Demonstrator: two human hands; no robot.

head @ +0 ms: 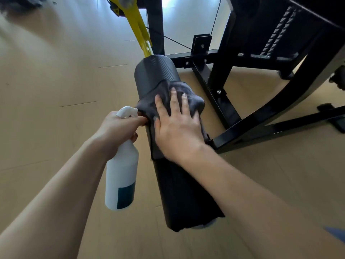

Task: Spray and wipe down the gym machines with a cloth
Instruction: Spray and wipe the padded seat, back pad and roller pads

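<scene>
The dark grey microfibre cloth [168,101] lies draped over the middle of the long black textured roller pad [160,75], bunched toward the far side and hanging down the near one. My right hand [177,126] presses flat on it, fingers spread, palm holding the cloth against the pad's curve rather than gripping it. My left hand [119,128] is wrapped around the neck of the white plastic spray bottle [121,176], index finger reaching forward by the white trigger head [127,111], whose nozzle sits just beside the cloth's left edge. The bottle hangs to the left of the pad, with a dark teal label [127,195] low on its side.

The pad runs from near my body away toward a yellow metal arm [138,23] that meets its far end. Just right of the pad stands the machine's black steel frame [224,109], its base rails angling across the floor close to my right wrist, with bolts showing at the joints. Farther right and up, a black weight stack [280,34] sits inside the frame, and thin black cables [173,41] cross behind the yellow arm. Everything stands on light tan wood-look flooring [56,81].
</scene>
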